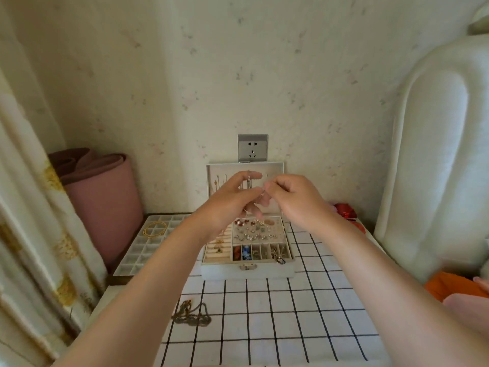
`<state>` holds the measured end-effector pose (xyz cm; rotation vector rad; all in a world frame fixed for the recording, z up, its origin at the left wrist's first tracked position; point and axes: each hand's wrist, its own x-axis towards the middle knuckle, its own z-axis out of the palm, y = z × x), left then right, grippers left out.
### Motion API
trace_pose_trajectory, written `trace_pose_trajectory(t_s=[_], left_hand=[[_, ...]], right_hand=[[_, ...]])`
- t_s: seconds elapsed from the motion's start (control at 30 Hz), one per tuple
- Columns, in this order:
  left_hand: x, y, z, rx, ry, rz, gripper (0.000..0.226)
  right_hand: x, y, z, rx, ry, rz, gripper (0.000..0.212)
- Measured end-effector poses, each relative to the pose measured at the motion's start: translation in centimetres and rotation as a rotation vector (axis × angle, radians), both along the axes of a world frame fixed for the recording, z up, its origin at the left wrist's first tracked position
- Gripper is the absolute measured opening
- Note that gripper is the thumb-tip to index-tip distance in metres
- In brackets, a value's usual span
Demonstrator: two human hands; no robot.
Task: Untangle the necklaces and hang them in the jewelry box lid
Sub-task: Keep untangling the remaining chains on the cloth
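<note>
While a dark tangled chain lies untouched on the checked cloth left-front of the white jewelry box, the left hand and right hand, raised above the box, each pinch a thin silver necklace in closed fingertips before its open lid. A few chains already hang there, so work seems partway; no writing is legible.

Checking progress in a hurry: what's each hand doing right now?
Left hand: pinching the silver necklace.
Right hand: pinching that necklace too.
</note>
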<state>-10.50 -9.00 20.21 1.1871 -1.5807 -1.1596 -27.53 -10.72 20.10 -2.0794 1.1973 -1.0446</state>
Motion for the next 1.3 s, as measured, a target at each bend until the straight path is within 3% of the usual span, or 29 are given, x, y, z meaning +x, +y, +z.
trace_pose_trajectory(t_s=[0.07, 0.13, 0.3, 0.43, 0.63, 0.77, 0.9, 1.0, 1.2, 1.3], left_hand=[[-0.1, -1.4, 1.1, -0.032, -0.143, 0.030, 0.015], [-0.3, -2.8, 2.2, -0.035, -0.222, 0.016, 0.020], [-0.6, -6.2, 5.2, -0.028, -0.173, -0.076, 0.025], [-0.6, -8.9, 5.9, -0.022, -0.105, -0.167, 0.024], [-0.3, -11.9, 4.8, 0.015, 0.082, -0.196, 0.022], [0.5, -13.6, 4.5, 0.074, 0.236, -0.114, 0.034], [1.6, -15.2, 4.1, 0.131, 0.435, -0.098, 0.028], [2.2, -15.9, 3.0, 0.179, 0.510, -0.074, 0.026], [2.2, -16.7, -0.9, 0.225, 0.378, 0.103, 0.013], [2.5, -17.1, -2.3, 0.180, 0.245, 0.215, 0.012]], right_hand=[[0.0, -0.8, 0.8, -0.075, -0.001, -0.054, 0.034], [-0.1, -2.0, 1.8, -0.086, -0.042, -0.070, 0.028], [-0.1, -6.0, 3.6, 0.035, -0.196, 0.002, 0.010], [0.2, -8.3, 5.0, 0.296, -0.494, 0.101, 0.024], [0.0, -11.4, 4.9, 0.222, -0.407, 0.020, 0.019], [-0.2, -13.2, 4.5, 0.348, -0.400, 0.062, 0.021], [-0.8, -14.4, 4.2, 0.458, -0.269, 0.091, 0.031], [-1.2, -15.5, 3.3, 0.477, -0.329, 0.075, 0.032], [-0.3, -16.1, 0.0, 0.385, -0.254, 0.006, 0.028], [0.6, -16.4, -1.9, 0.256, -0.159, -0.098, 0.016]])
